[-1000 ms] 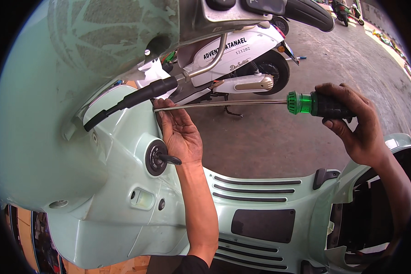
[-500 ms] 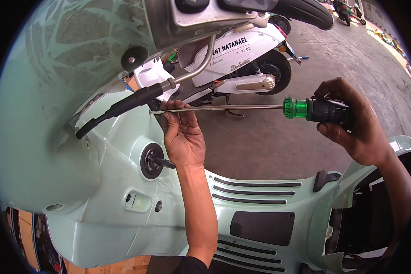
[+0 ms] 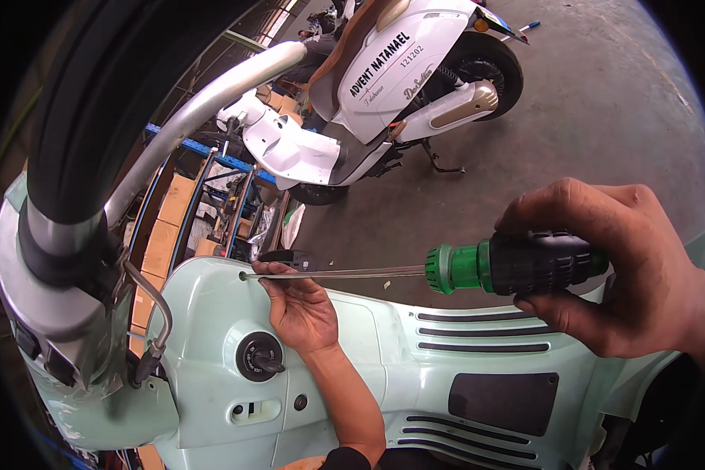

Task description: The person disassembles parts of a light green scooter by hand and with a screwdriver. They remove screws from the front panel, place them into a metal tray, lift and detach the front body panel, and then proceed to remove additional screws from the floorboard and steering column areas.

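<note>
My right hand [image 3: 615, 262] is wrapped round the grip of the driver [image 3: 517, 265], thumb below and fingers above; my left hand [image 3: 301, 309] pinches its shaft [image 3: 360, 273] between thumb and fingertips, close to the tip; the driver lies nearly level across my view, its tip at the dark hole [image 3: 244, 276] by the upper right edge of the green panel [image 3: 200, 309]; I cannot tell whether the tip is seated, or what sits inside the hole. The length of the shaft is my main worry; with my right hand so far back, a small dip of the handle could tilt the tip and let it ride out; it might then skid and score the paint, or jab my left fingertips, which are right beside it. Turning without enough push along the shaft could chew up whatever the tip bites on; too much push could crack the panel near that edge; and anything small working loose there could drop past the edge to the floor [image 3: 595, 110].
</note>
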### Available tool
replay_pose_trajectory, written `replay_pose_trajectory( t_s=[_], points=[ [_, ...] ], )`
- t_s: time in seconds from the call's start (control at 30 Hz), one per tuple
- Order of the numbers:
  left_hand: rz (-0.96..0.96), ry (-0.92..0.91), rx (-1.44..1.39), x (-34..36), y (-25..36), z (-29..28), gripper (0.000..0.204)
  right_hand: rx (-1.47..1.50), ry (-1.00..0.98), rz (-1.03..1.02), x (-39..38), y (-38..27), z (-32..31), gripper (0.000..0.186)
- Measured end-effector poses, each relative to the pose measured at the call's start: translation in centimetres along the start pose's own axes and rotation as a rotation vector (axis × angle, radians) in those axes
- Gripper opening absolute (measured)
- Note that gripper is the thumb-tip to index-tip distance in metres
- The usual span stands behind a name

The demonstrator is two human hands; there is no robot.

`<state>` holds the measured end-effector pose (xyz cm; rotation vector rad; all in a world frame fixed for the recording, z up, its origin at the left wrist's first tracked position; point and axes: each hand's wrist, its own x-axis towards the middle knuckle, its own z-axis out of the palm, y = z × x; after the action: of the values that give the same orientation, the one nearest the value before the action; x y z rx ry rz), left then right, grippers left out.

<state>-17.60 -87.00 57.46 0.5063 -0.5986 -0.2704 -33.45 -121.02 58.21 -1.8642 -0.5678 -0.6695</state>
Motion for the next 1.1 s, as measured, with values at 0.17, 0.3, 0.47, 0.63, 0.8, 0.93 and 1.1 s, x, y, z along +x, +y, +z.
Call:
replay_pose_trajectory(
  t_s=[0.17,0.3,0.47,0.63,0.8,0.93,1.1],
  points=[
    [0.031,0.089,0.146,-0.3,0.2,1.0,0.027,-0.003,-0.076,0.155,0.4,-0.7,-0.6,0.045],
    [0.016,0.113,0.157,-0.4,0.6,1.3,0.025,-0.143,-0.007,0.047,0.6,-2.1,-0.8,0.050],
    [0.050,0.053,0.122,-0.1,-0.7,1.9,0.026,-0.237,0.032,0.053,0.8,-2.7,-1.3,0.047],
    [0.067,0.064,0.098,-0.3,-1.3,2.3,0.026,-0.321,0.000,0.009,1.8,-3.0,-1.4,0.044],
    [0.060,0.053,0.011,0.3,-1.8,2.5,0.027,-0.394,0.037,-0.033,2.4,-4.1,-1.9,0.041],
    [0.062,0.098,0.004,-0.3,-0.4,1.3,0.027,-0.408,0.050,-0.043,2.8,-3.8,-1.7,0.039],
    [0.067,0.052,-0.023,0.0,-0.7,1.4,0.029,-0.430,0.062,-0.035,2.8,-4.0,-2.0,0.036]
  ],
)
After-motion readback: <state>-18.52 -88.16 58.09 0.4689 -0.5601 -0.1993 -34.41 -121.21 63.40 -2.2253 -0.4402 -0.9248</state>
